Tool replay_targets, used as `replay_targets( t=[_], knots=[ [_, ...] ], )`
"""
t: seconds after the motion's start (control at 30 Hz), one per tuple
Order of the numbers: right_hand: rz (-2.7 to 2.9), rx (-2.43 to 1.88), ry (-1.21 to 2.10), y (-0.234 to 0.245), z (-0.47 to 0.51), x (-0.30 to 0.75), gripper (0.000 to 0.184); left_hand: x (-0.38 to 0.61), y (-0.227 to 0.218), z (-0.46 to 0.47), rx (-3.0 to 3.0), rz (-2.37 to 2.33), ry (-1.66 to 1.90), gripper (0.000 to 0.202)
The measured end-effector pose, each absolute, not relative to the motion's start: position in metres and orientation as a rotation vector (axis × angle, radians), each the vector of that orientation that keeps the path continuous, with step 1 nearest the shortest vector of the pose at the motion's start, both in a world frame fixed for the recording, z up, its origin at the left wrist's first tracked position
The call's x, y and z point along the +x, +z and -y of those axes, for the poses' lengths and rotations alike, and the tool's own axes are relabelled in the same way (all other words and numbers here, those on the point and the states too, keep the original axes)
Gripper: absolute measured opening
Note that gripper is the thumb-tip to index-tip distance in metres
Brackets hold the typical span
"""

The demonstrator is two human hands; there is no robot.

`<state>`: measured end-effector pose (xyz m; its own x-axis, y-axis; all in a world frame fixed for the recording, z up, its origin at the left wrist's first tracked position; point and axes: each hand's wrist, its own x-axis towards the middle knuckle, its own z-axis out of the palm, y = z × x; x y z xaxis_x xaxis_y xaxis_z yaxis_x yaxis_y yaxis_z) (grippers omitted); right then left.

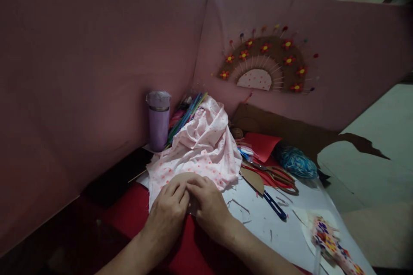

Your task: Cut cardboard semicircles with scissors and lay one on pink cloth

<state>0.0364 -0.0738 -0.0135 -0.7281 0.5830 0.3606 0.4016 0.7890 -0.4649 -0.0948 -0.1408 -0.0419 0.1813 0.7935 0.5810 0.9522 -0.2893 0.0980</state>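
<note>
Both my hands meet at the near edge of a crumpled pink cloth (206,137) with red dots. Between them is a rounded piece of beige card (183,176), and its curved top edge shows above my fingers. My left hand (169,206) has its fingers bent over the card. From the other side, my right hand (208,202) presses on it with thumb and fingers closed. Most of the card and its lower edge are hidden under my hands. The cloth spreads out behind and to the left of them.
A purple tumbler (158,122) stands left beside coloured pipe cleaners (187,116). On the right lie scissors (279,176), a blue cutter (274,205), a half-round card (253,179), blue yarn (297,162) and flower pieces (332,240). A decorated brown arch (274,49) hangs on the pink wall.
</note>
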Motion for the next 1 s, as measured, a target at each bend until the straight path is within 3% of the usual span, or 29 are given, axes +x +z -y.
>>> replay_targets(
  t=[0.2,0.5,0.67,1.0],
  knots=[
    [2.326,-0.566,0.732,-0.022,0.057,0.047,0.039,-0.125,-0.030,0.151,-2.265,1.693,-1.225,0.017],
    [2.198,-0.554,0.927,-0.040,0.044,0.051,0.036,-0.130,-0.043,0.165,-2.059,1.814,-1.058,0.020],
    [2.186,-0.455,0.824,-0.042,0.044,0.052,0.031,-0.136,-0.048,0.173,-2.083,1.945,-1.059,0.030],
    [2.222,-0.357,0.677,-0.043,0.045,0.053,0.028,-0.137,-0.052,0.172,-2.090,1.976,-1.049,0.031]
  ],
)
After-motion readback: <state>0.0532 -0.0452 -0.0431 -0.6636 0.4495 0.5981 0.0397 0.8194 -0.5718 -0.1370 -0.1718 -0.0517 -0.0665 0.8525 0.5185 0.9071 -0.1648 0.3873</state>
